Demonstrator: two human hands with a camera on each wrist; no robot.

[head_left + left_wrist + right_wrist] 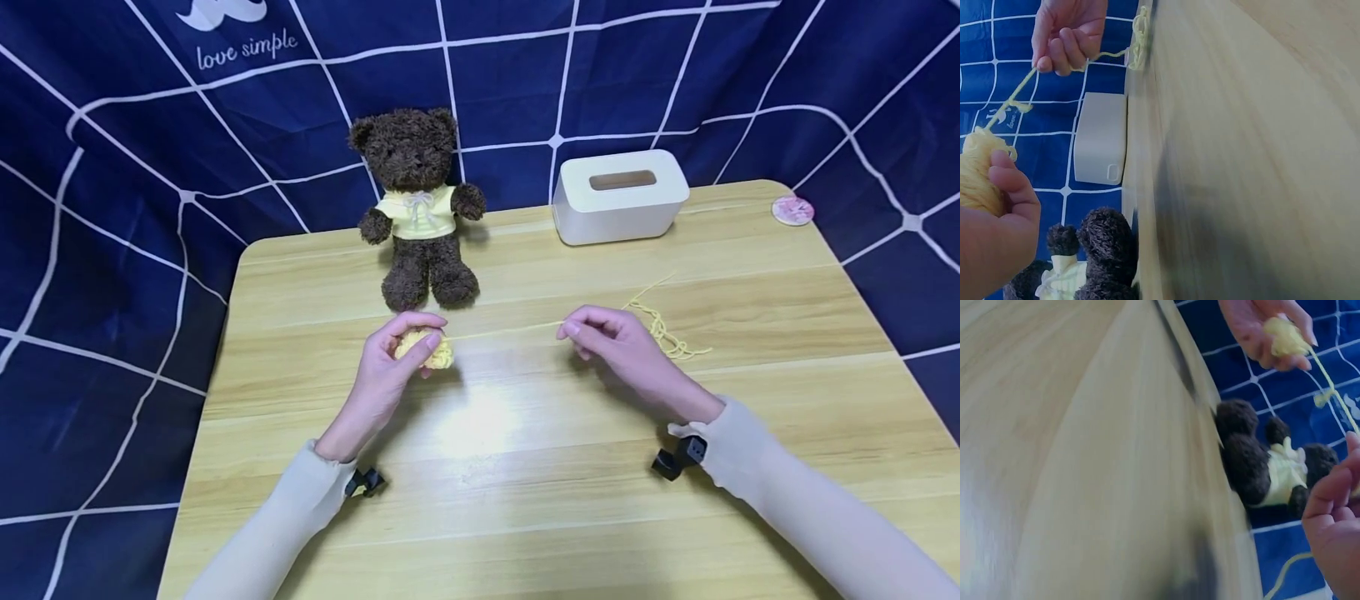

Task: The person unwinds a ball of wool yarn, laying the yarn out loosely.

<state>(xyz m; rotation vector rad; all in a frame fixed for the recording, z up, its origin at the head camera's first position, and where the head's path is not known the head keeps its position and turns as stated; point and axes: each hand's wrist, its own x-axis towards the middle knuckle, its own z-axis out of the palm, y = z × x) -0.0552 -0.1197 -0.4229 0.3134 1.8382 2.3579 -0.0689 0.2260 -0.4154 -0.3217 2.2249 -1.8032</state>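
My left hand point(386, 358) holds a small ball of yellow yarn point(441, 355) between thumb and fingers, above the table in the head view. From the ball a single strand point(510, 331) runs taut to my right hand point(618, 346), which pinches it between thumb and fingertips. Past the right hand the loose tail point(663, 333) lies in tangled loops on the table. In the left wrist view the yarn ball point(979, 165) sits against the left thumb, and a short loop point(1021, 107) hangs off the strand.
A brown teddy bear point(416, 200) in a yellow shirt is at the back of the wooden table point(480, 517). Right of it stands a white tissue box point(621, 204). A pink round disc point(792, 211) lies at the far right corner. Blue checked cloth point(502, 92) hangs behind.
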